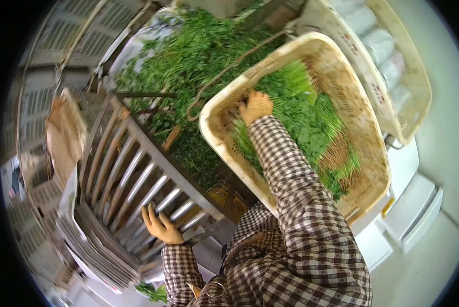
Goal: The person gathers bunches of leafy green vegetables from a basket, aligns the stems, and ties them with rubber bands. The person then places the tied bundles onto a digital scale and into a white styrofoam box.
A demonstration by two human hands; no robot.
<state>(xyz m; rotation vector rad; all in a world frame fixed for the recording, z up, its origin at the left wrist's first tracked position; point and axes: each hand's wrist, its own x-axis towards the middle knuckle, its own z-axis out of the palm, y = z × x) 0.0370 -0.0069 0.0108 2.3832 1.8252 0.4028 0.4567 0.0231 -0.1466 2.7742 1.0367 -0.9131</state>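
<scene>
A dirty cream plastic crate [367, 96] holds bundles of leafy green herbs [302, 119] with brown roots, coriander-like in look. My right hand [257, 106] reaches into its left side, at the roots of a bundle by the crate wall; its fingertips are partly hidden, so I cannot tell whether they grip. Lower left, my left hand [162, 226] rests with fingers apart on the metal bars of a slatted rack [152, 184], holding nothing. A large loose heap of the same kind of greens [198, 57] lies beyond the rack and crate.
Folded cardboard or paper sheets [99, 245] are stacked left of the rack, near a brown paper piece [64, 134]. Another cream crate [410, 76] with white wrapped bundles stands at right. White foam boxes [410, 207] sit on the floor. A cord-like hook [229, 67] lies beside the crate.
</scene>
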